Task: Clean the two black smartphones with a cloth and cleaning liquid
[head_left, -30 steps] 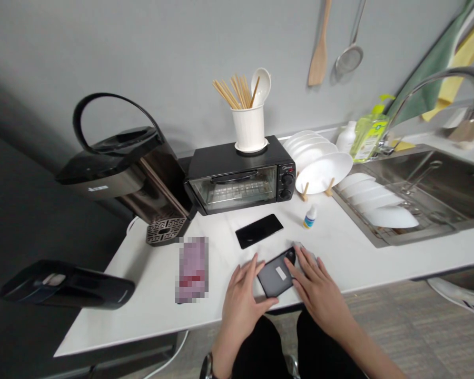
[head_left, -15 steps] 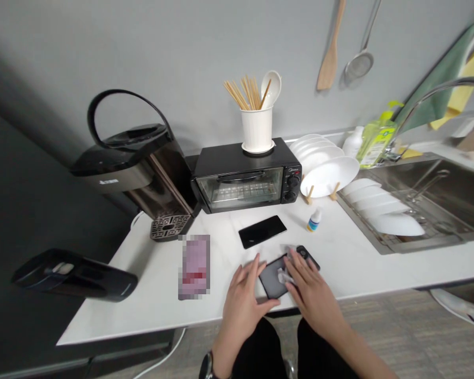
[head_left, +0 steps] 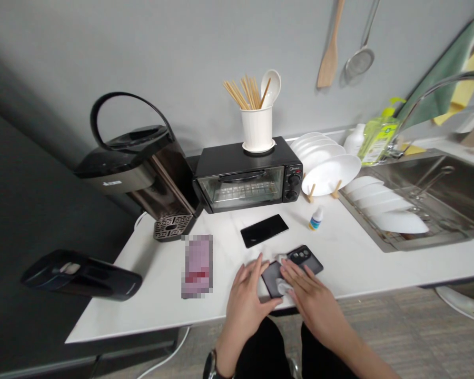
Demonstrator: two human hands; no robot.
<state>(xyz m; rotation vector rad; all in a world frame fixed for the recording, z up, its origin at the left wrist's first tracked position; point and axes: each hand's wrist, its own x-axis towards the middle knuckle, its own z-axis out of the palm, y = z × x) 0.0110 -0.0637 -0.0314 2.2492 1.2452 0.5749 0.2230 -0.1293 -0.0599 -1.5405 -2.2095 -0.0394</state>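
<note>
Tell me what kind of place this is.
A kitchen, probably a small home or office one. A toaster oven sits on the white counter, white plates stand on edge beside it, and a steel sink with a faucet lies to the right.

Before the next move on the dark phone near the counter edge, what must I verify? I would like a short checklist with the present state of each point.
1. The left hand steadies the dark phone, fingers against its near end: ok.
2. The white wipe sits on the phone's back, under the fingers of the right hand: ok.
3. The phone lies fully on the counter, though close to its front edge: ok.
4. The small bottle stands upright, apart from both hands: ok.
5. The second phone lies apart, behind the hands: ok.
6. The phone's back is clean: cannot tell, the hands cover most of it.
</note>
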